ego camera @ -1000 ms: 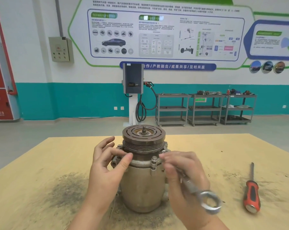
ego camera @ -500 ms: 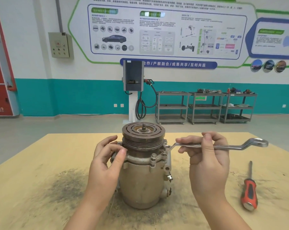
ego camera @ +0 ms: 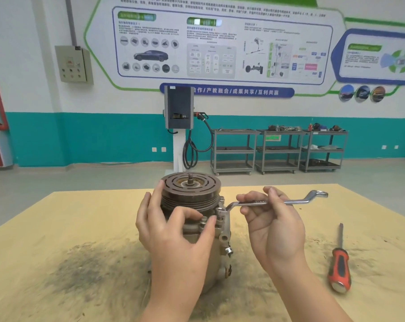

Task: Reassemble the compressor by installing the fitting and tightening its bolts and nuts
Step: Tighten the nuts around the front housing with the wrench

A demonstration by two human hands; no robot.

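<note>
We have the compressor (ego camera: 198,228) standing upright near the middle of the table (ego camera: 80,228), pulley end up, and we steady it with our left hand (ego camera: 173,231), fingers curled round the grooved pulley (ego camera: 189,194) and thumb tip pressed close to a bolt head (ego camera: 203,220) on the flange. Our right hand (ego camera: 271,219) holds the offset ring wrench (ego camera: 275,202) by its shank, thumb over the top and fingers curled beneath; the handle runs out toward three o'clock from the compressor, and its near ring sits on a second bolt (ego camera: 220,211) at the flange's right edge. The main risk, as we judge it, is the ring not being fully seated: the grip sits near mid-shank and looks light, so a hard pull could lift the ring off and round the bolt head, or send our knuckles into the housing. Our left thumb lies just beside the wrench head and could be pinched if the ring slips toward nine o'clock. The compressor stands only on its base, so a strong sideways pull could twist or tip it on the gritty tabletop. The red-handled screwdriver (ego camera: 339,268) lies at four o'clock, well apart from the swing.
</note>
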